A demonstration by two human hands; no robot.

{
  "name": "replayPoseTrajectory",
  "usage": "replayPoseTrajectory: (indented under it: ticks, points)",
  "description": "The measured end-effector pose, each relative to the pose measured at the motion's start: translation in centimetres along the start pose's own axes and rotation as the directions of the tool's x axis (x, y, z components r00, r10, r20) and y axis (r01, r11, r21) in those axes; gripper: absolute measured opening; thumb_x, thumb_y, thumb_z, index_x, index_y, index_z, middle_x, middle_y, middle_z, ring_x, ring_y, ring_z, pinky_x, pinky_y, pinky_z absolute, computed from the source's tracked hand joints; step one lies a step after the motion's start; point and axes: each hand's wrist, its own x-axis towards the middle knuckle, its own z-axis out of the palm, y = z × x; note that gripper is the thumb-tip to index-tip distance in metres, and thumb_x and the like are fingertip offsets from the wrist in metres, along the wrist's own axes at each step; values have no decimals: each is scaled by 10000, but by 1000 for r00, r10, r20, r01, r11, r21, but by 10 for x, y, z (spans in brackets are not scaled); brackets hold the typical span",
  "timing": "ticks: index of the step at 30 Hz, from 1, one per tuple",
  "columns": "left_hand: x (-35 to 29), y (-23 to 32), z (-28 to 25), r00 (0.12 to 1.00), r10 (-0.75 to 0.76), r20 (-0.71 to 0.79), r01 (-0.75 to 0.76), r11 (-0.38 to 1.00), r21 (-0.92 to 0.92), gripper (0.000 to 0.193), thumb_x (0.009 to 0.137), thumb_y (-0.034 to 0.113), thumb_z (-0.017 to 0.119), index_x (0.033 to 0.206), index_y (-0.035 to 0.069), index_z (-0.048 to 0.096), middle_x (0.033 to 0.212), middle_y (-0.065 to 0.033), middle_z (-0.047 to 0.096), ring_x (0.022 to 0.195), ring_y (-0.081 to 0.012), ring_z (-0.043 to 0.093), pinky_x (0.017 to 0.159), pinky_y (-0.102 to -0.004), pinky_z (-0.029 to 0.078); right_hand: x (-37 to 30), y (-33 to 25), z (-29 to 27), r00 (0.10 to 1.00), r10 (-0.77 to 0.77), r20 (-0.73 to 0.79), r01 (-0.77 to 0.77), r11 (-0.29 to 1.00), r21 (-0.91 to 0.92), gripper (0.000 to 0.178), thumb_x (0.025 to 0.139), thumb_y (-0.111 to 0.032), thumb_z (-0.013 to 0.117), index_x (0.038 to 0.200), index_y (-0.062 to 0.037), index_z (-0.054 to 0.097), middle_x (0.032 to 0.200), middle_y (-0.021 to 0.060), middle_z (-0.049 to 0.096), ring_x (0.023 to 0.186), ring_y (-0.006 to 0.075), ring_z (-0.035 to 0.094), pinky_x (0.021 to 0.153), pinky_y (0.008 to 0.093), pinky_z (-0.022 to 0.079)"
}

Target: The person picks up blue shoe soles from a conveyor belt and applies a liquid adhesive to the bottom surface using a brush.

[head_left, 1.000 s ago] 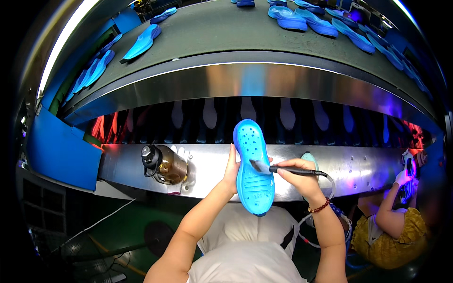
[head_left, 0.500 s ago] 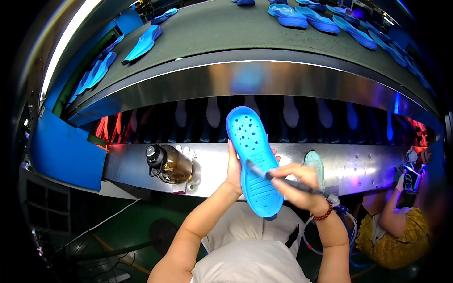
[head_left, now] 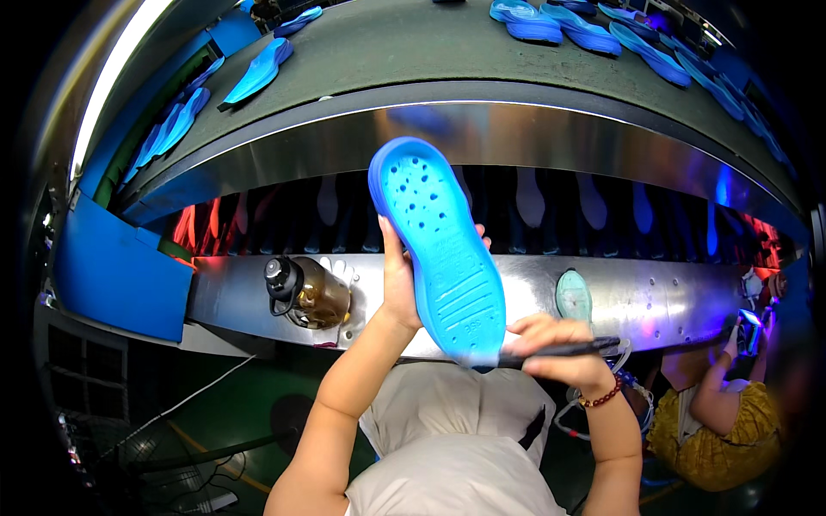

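Sole (head_left: 443, 258), blue, sits in your left hand (head_left: 397, 279) by one edge only; your right hand (head_left: 559, 348), closed on the brush (head_left: 551, 351), could lever it loose.

This is a shoe factory line. Beyond the fingers (head_left: 391, 249) a grey conveyor belt (head_left: 413, 52) carries rows of blue soles (head_left: 258, 73), and beneath it a steel-fronted rack (head_left: 482, 138) shows more soles. Right of the fingers, another worker (head_left: 714, 413) sits at the same line.

Blue dimpled sole (head_left: 443, 249); black brush (head_left: 559, 350)
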Motion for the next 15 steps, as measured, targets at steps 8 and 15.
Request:
replayPoseTrajectory:
  ticks: [8, 15]
  points:
    - [-32, -32, 31, 988, 152, 16, -152, 969, 196, 782, 836, 588, 284, 1342, -5, 218, 1285, -227, 388, 1146, -365, 442, 988, -506, 325, 8, 2, 28, 942, 101, -320, 33, 920, 390, 203, 758, 26, 598, 960, 36, 580, 1001, 178, 603, 963, 243, 577, 862, 322, 437]
    - [-31, -26, 15, 982, 134, -135, -108, 978, 181, 719, 833, 500, 359, 1333, -3, 245, 1271, -241, 396, 1131, -387, 447, 962, -495, 359, 10, -19, 39, 908, -300, -292, 175, 905, -388, 222, 659, 69, 642, 875, 32, 608, 867, 173, 626, 823, 267, 628, 732, 321, 507]
